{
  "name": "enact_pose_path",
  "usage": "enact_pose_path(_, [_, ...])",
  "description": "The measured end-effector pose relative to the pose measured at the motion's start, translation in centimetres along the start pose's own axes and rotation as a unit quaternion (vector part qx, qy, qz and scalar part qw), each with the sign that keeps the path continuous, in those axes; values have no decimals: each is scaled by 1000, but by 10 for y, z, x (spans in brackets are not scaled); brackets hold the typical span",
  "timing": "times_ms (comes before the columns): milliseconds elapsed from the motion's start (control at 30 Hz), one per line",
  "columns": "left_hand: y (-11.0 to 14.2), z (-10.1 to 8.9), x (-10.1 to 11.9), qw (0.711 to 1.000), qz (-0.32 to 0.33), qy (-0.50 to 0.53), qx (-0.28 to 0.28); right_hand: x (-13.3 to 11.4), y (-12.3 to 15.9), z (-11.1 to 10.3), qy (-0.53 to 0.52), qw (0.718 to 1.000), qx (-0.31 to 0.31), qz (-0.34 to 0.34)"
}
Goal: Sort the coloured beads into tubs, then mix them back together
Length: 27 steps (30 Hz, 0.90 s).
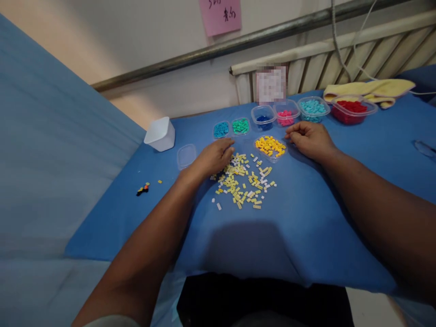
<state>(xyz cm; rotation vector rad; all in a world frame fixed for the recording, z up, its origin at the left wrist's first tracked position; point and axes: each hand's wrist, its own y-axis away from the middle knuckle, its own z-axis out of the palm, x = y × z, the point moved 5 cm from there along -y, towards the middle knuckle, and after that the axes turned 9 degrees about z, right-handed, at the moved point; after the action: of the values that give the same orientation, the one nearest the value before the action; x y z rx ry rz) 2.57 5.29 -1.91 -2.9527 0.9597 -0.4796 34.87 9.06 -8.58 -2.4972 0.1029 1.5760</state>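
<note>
My left hand (215,158) is over the far left edge of a loose pile of pale yellow and white toy bricks (235,179). Its fingers are curled together, and whatever they hold is hidden. Just right of a clear tub of orange-yellow bricks (270,146) is my right hand (311,138), fingertips drawn together near the rim. I cannot make out anything between them. Small clear trays of blue bricks (221,130) and green bricks (240,126) lie beyond my left hand.
Along the back stand tubs of dark blue (264,119), pink (286,118), light blue (313,109) and red pieces (352,109). A yellow cloth (371,90) lies behind them. Leftward are a white container (161,135), a clear lid (186,156) and some black and orange pieces (143,189).
</note>
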Motion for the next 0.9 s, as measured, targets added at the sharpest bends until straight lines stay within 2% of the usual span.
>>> enact_pose_path(100, [8, 19, 3, 997, -2, -19, -78, -1, 1, 0, 1, 1000, 1, 3])
enact_pose_path(200, [11, 36, 28, 991, 9, -29, -134, 0, 2, 0, 1, 1000, 4, 4])
enact_pose_path(367, [39, 46, 79, 985, 48, -20, -166, 3, 3, 0, 5, 1000, 1, 12])
enact_pose_path(500, [80, 44, 97, 981, 78, -26, -179, 2, 5, 0, 14, 1000, -2, 10])
enact_pose_path(600, [107, 36, 89, 983, 64, -34, -171, 2, 5, -1, 16, 1000, -6, 8])
enact_pose_path(700, [125, 27, 65, 985, 11, -41, -165, 3, 4, -1, 15, 1000, -10, 11])
enact_pose_path(800, [132, 20, 36, 987, -44, -53, -146, 3, 4, 0, 14, 1000, -10, 13])
enact_pose_path(900, [127, 21, 18, 988, -71, -48, -129, 3, 4, 0, 16, 1000, -6, 13])
